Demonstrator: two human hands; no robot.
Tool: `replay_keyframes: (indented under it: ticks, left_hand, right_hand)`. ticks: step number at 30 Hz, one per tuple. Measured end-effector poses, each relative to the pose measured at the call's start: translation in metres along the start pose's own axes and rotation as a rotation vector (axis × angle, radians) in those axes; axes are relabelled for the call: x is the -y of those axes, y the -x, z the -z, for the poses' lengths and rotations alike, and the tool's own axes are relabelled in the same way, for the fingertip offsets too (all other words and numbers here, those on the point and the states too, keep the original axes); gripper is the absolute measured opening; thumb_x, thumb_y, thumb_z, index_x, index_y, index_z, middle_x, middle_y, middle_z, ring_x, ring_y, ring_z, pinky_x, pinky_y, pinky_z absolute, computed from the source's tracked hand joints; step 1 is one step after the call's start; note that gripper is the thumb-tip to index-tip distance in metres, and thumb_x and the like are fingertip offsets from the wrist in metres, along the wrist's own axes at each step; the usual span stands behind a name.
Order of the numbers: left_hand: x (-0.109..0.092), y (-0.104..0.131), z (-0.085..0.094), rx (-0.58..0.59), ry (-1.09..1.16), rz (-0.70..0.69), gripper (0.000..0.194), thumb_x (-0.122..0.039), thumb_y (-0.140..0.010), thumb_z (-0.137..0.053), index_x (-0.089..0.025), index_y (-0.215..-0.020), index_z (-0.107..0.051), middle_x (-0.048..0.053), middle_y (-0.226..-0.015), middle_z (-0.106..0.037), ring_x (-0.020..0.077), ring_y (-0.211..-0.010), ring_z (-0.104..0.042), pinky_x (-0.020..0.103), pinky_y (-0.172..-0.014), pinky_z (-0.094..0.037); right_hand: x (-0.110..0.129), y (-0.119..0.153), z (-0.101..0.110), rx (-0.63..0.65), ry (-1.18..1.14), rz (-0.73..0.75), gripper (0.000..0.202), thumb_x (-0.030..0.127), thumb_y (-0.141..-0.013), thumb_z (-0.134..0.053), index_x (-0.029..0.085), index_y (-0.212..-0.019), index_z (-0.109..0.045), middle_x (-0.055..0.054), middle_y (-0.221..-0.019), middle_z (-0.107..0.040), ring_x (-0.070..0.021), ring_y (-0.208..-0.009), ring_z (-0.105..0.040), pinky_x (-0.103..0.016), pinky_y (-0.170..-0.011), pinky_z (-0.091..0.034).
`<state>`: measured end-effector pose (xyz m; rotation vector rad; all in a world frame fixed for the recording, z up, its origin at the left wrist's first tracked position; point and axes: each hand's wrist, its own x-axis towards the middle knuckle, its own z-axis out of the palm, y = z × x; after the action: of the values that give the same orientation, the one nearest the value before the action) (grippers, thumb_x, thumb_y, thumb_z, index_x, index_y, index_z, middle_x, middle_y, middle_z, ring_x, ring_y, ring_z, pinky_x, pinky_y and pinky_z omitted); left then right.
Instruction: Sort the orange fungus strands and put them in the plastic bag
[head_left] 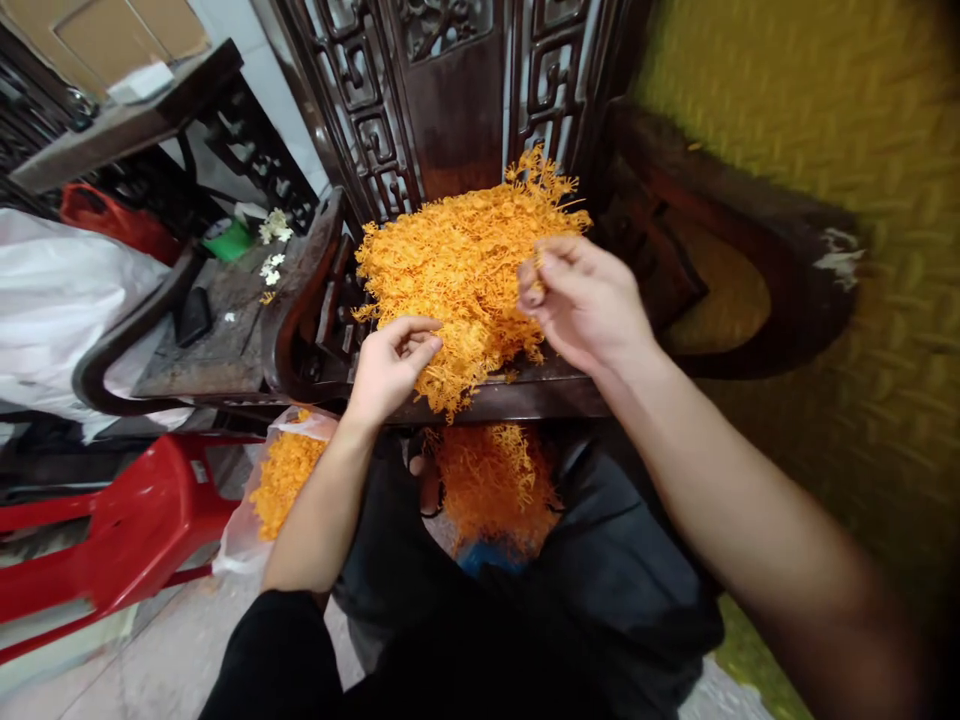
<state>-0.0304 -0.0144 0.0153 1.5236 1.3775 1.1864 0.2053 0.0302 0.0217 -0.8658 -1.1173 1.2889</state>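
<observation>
A heaped pile of orange, thread-like branching sprigs point(465, 250) lies on the seat of a dark carved wooden chair point(525, 400). At its near left edge my left hand point(394, 365) is loosely closed, thumb and forefinger tips against the orange strands; what lies between them, if anything, I cannot make out. Over the right side of the pile, my right hand point(581, 295) is raised with the fingers curled in a pinch. A small orange sprig point(538, 262) shows at those fingertips, slightly blurred.
Between my knees is a second mass of orange sprigs point(495, 480) with blue plastic below it. A clear bag of orange pieces point(289, 475) stands at left, beside a red plastic chair point(150, 510). Green tape point(227, 240) and white flowers point(274, 265) lie on the neighbouring wooden seat.
</observation>
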Motion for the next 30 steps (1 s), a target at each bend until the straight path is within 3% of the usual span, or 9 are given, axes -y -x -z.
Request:
replay_keyframes:
  ticks: [2, 5, 10, 13, 16, 19, 21, 25, 30]
  left_hand:
    - [-0.003, 0.003, -0.001, -0.005, -0.001, 0.003, 0.027, -0.029, -0.073, -0.084, -0.015, -0.095, -0.078, 0.005, -0.083, -0.074, 0.0131, -0.073, -0.065, 0.025, -0.067, -0.052]
    - [-0.005, 0.004, -0.001, -0.058, 0.006, -0.002, 0.028, -0.030, -0.074, -0.085, -0.015, -0.097, -0.077, 0.006, -0.087, -0.075, 0.0118, -0.072, -0.064, 0.023, -0.065, -0.050]
    - [-0.004, 0.004, 0.001, -0.128, 0.011, -0.045, 0.030, -0.024, -0.077, -0.080, -0.014, -0.104, -0.072, 0.001, -0.076, -0.069, 0.0091, -0.062, -0.058, 0.022, -0.056, -0.044]
    - [-0.004, 0.004, 0.001, -0.136, 0.016, -0.032, 0.033, -0.021, -0.076, -0.079, -0.015, -0.107, -0.068, -0.003, -0.068, -0.063, 0.0081, -0.057, -0.053, 0.021, -0.052, -0.040]
    - [-0.005, 0.005, 0.001, -0.118, 0.035, 0.004, 0.035, -0.020, -0.076, -0.078, -0.016, -0.108, -0.065, -0.005, -0.064, -0.060, 0.0076, -0.053, -0.050, 0.021, -0.050, -0.038]
    - [-0.005, 0.006, 0.000, -0.090, 0.049, 0.016, 0.036, -0.020, -0.076, -0.078, -0.017, -0.109, -0.064, -0.006, -0.062, -0.058, 0.0075, -0.051, -0.048, 0.021, -0.049, -0.036]
    - [-0.004, 0.007, 0.001, -0.062, 0.049, 0.016, 0.036, -0.020, -0.077, -0.077, -0.017, -0.110, -0.064, -0.006, -0.063, -0.058, 0.0075, -0.051, -0.048, 0.022, -0.049, -0.035]
    - [-0.002, 0.010, 0.002, -0.008, 0.031, 0.025, 0.037, -0.016, -0.077, -0.077, -0.019, -0.112, -0.064, -0.005, -0.066, -0.058, 0.0086, -0.054, -0.050, 0.023, -0.051, -0.037]
    - [-0.014, 0.018, -0.002, 0.042, -0.003, 0.014, 0.041, -0.008, -0.073, -0.076, -0.021, -0.110, -0.068, -0.003, -0.069, -0.056, 0.0099, -0.057, -0.050, 0.024, -0.051, -0.035]
  right_hand:
    - [-0.006, 0.007, -0.012, 0.113, -0.157, -0.148, 0.026, 0.041, -0.085, -0.074, 0.024, -0.101, -0.064, 0.002, -0.075, -0.052, -0.0129, -0.066, -0.053, -0.033, -0.069, -0.056]
    - [-0.014, 0.014, -0.025, 0.144, -0.289, -0.314, 0.020, 0.024, -0.081, -0.069, 0.018, -0.100, -0.070, 0.003, -0.071, -0.049, -0.0122, -0.063, -0.055, -0.036, -0.070, -0.060]
    - [-0.030, 0.012, -0.029, 0.028, -0.143, -0.268, 0.024, 0.009, -0.070, -0.060, 0.016, -0.089, -0.073, -0.005, -0.082, -0.066, -0.0112, -0.063, -0.056, -0.025, -0.052, -0.042]
    - [-0.034, 0.013, -0.029, 0.031, -0.023, -0.167, 0.016, 0.021, -0.082, -0.057, 0.018, -0.083, -0.073, -0.003, -0.073, -0.058, -0.0121, -0.060, -0.046, -0.026, -0.051, -0.034]
    - [-0.030, 0.019, -0.033, 0.048, 0.269, 0.027, 0.032, 0.047, -0.096, -0.057, 0.022, -0.102, -0.075, -0.003, -0.074, -0.056, -0.0177, -0.070, -0.053, -0.032, -0.063, -0.043]
    - [-0.024, 0.023, -0.038, 0.125, 0.561, 0.186, 0.064, 0.057, -0.087, -0.074, 0.024, -0.140, -0.062, -0.001, -0.079, -0.058, -0.0210, -0.073, -0.056, -0.037, -0.074, -0.046]
    - [-0.023, 0.022, -0.041, 0.201, 0.627, 0.225, 0.069, 0.053, -0.086, -0.077, 0.024, -0.145, -0.057, -0.001, -0.081, -0.059, -0.0203, -0.069, -0.055, -0.037, -0.072, -0.045]
    - [-0.027, 0.017, -0.041, 0.234, 0.595, 0.240, 0.025, 0.047, -0.098, -0.063, 0.023, -0.105, -0.069, -0.002, -0.082, -0.064, -0.0169, -0.067, -0.052, -0.034, -0.068, -0.041]
    - [-0.040, -0.005, -0.038, 0.025, 0.373, 0.170, 0.037, 0.054, -0.093, -0.067, 0.022, -0.077, -0.058, 0.000, -0.068, -0.051, -0.0139, -0.063, -0.044, -0.031, -0.060, -0.034]
